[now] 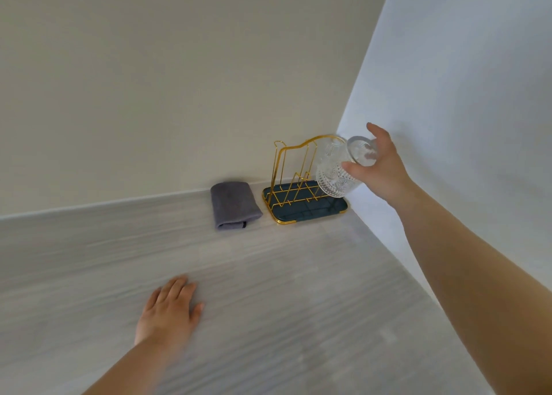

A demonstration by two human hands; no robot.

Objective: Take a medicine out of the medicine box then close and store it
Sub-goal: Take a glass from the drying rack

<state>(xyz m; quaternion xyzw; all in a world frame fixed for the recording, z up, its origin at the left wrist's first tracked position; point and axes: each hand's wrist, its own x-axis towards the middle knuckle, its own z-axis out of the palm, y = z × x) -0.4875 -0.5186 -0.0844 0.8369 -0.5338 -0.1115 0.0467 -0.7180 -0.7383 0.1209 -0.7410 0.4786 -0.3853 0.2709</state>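
Observation:
No medicine box or medicine shows in the head view. My right hand (378, 167) grips a clear patterned drinking glass (336, 170), held upside down and tilted over the right side of a gold wire cup rack (294, 170) on a dark teal tray (310, 213) in the far corner. My left hand (168, 311) lies flat on the pale wood-grain counter (268, 290), palm down, fingers together, holding nothing.
A folded grey cloth (234, 204) lies just left of the rack against the back wall. Beige wall behind and a white wall on the right close off the corner. The counter stretches toward me.

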